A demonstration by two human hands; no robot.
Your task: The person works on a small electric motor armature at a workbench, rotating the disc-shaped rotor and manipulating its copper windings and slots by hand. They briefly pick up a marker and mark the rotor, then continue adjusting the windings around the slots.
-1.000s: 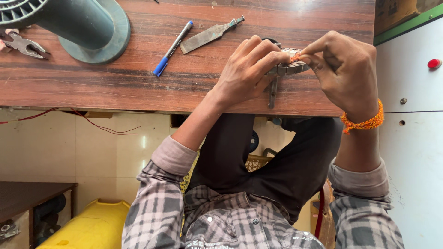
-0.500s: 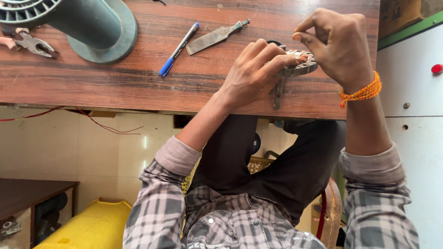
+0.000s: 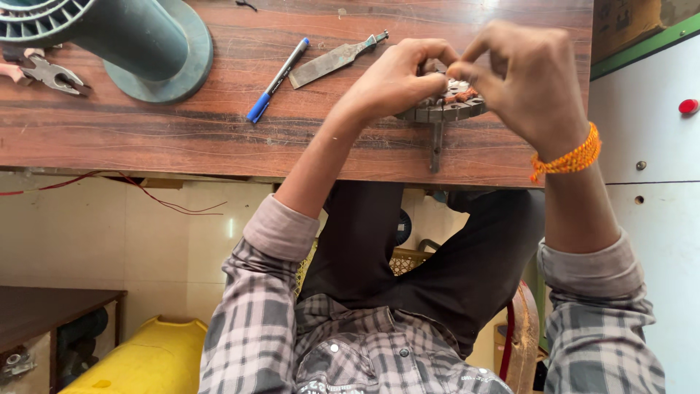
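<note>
A round grey metal part (image 3: 445, 111) with copper-coloured windings and a short stem lies near the front edge of the wooden table (image 3: 146, 138). My left hand (image 3: 397, 76) is curled over its left side and holds it down. Just above its top, the thumb and forefinger of my right hand (image 3: 525, 80) pinch together; an orange bead bracelet is on that wrist. Whatever the fingertips grip is too small to make out. Both hands hide much of the part.
A blue-capped pen (image 3: 277, 80) and a flat metal tool (image 3: 332, 62) lie left of the hands. Further left stand a large grey-green round-based cylinder (image 3: 146, 44) and pliers (image 3: 44, 71). A white cabinet (image 3: 656, 219) adjoins on the right. A yellow container (image 3: 138, 357) sits below.
My right hand rose from the part half a second ago and has come back down to pinch just above it. My left hand stayed on the part.
</note>
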